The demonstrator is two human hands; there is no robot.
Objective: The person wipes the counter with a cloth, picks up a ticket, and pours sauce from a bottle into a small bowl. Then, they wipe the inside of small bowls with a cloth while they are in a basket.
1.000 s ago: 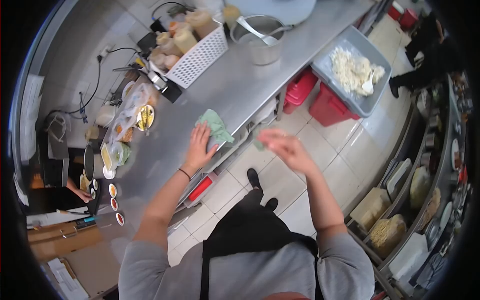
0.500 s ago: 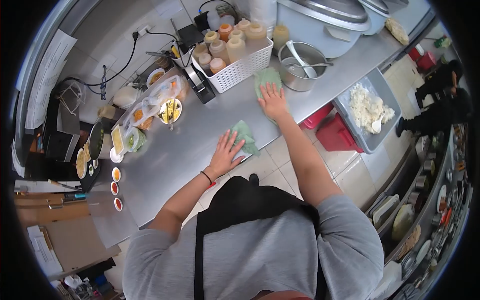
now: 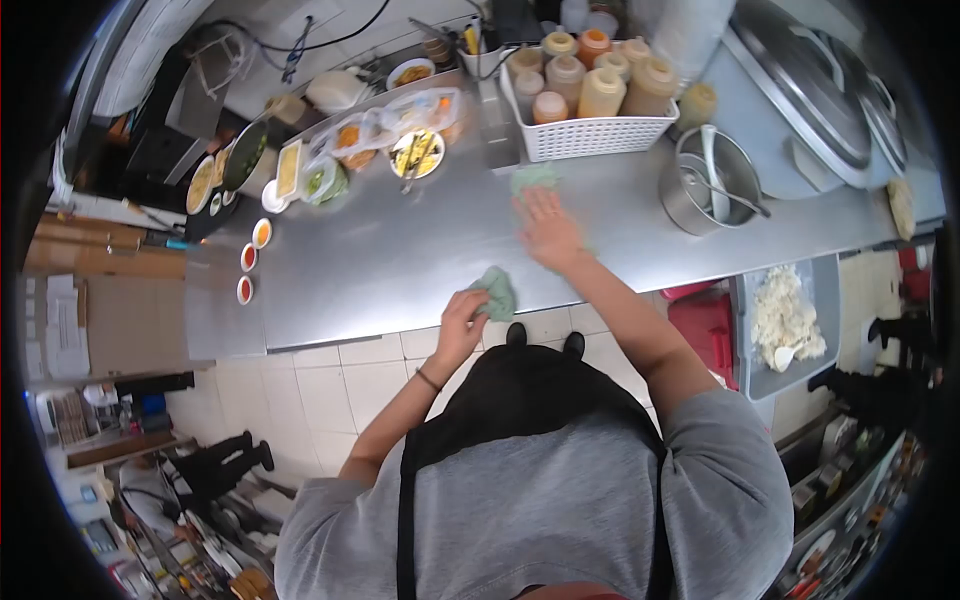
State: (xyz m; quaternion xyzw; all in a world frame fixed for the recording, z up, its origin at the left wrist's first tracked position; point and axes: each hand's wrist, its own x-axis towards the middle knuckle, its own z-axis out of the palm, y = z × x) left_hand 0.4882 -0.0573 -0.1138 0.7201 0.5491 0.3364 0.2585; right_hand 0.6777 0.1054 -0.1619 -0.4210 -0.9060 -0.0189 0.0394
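Observation:
My left hand point(image 3: 462, 325) is at the front edge of the steel counter point(image 3: 370, 270), its fingers curled onto a crumpled green cloth point(image 3: 496, 294). Farther in, my right hand point(image 3: 550, 235) lies flat with fingers stretched out, somewhat blurred by motion. Beneath it is a second green cloth point(image 3: 535, 179), pressed against the counter top. Just beyond that cloth stands a white perforated basket point(image 3: 600, 138) filled with several squeeze bottles. A metal pot point(image 3: 690, 205) holding a white-handled utensil and a metal one is to the right.
A bowl of yellow and dark food point(image 3: 417, 153), bagged food point(image 3: 327, 180) and small sauce cups point(image 3: 249, 257) occupy the left side. A large lidded cooker point(image 3: 765, 160) stands at the right. Below the counter is a grey tub of rice point(image 3: 750, 330). Other people's legs point(image 3: 225, 465) show behind.
The view has swung, so the counter now runs more level. My right hand and its cloth have slid left, away from the pot. My left fingers went from spread to curled on the cloth.

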